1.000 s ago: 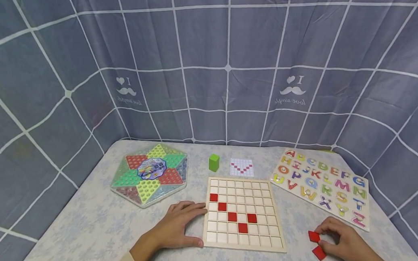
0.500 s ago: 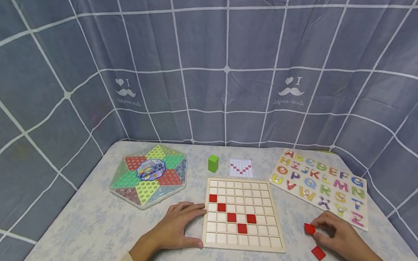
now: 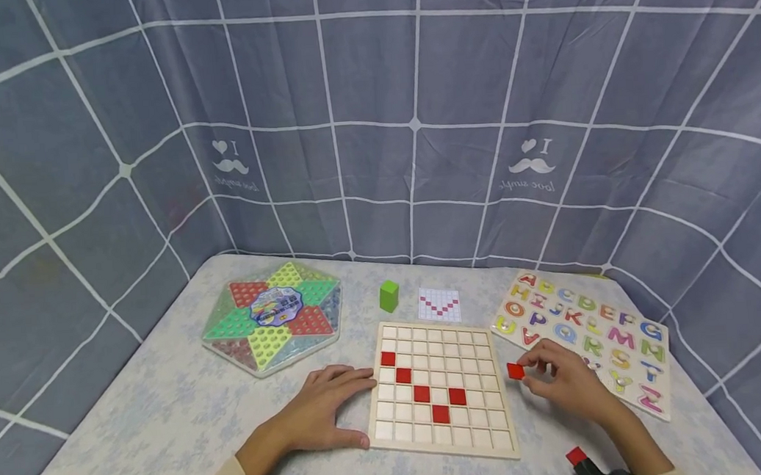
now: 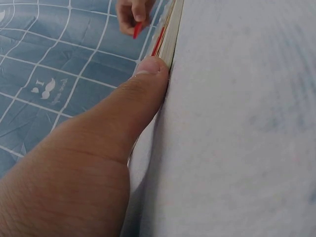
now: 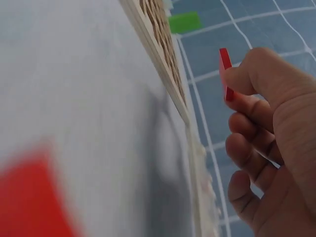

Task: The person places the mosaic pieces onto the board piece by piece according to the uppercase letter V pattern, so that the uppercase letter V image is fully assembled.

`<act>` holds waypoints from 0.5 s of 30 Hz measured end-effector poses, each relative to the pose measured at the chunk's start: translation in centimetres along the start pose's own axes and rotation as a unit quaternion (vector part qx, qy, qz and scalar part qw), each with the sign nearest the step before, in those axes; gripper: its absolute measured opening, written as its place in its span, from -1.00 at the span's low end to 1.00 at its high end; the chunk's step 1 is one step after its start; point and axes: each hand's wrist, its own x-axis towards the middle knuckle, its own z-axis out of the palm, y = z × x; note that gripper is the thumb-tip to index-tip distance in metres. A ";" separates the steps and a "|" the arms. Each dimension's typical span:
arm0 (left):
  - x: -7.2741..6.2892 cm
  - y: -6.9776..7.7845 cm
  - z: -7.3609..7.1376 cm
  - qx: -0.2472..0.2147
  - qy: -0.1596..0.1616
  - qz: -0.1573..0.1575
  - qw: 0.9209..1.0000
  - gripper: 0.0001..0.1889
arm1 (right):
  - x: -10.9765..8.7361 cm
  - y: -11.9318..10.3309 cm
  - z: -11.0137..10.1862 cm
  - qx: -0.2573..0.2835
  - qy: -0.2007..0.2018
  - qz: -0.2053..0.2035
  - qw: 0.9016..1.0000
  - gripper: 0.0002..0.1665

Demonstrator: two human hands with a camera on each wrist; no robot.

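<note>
A wooden grid board [image 3: 480, 429] lies mid-table, with several red square tiles [image 3: 422, 394] set in its cells in a slanting line that turns upward at the right. My left hand [image 3: 323, 411] rests at the board's left edge, fingers extended; in the left wrist view the thumb [image 4: 133, 98] touches the board's side. Just past the board's right edge, my right hand [image 3: 566, 379] pinches one red tile [image 5: 226, 74] between thumb and finger, raised off the table. Another red tile [image 3: 576, 456] lies on the table, partly hidden by the black wrist camera.
Behind the board stand a green block [image 3: 389, 296] and a small pattern card [image 3: 439, 305]. A hexagonal Chinese checkers set [image 3: 273, 318] lies at the left, an alphabet puzzle board [image 3: 599, 325] at the right. A grey gridded curtain [image 3: 375, 157] hangs around the table.
My right hand has picked one red tile up off the table and carried it left and away from me, toward the board's right edge. The left hand has stayed in place.
</note>
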 end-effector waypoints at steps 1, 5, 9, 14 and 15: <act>0.0 0.0 0.0 -0.001 0.001 0.000 1.000 -0.09 | 0.5 0.1 0.5 0.004 -0.005 -0.002 1.000 -0.60; 0.0 -0.1 0.0 -0.004 0.001 0.001 1.000 -0.10 | 2.2 -0.1 2.3 0.021 -0.026 -0.003 0.999 -0.67; 0.0 -0.1 0.2 -0.002 -0.004 -0.002 1.000 -0.11 | 3.0 -1.1 3.8 0.036 -0.056 0.026 0.997 -0.74; -0.2 -0.2 0.2 0.006 -0.004 -0.004 1.000 -0.11 | 3.5 -2.2 4.8 0.033 -0.089 0.074 0.993 -0.79; -0.2 -0.2 0.2 0.007 -0.002 -0.004 1.000 -0.11 | 3.5 -2.2 5.0 0.033 -0.092 0.074 0.992 -0.79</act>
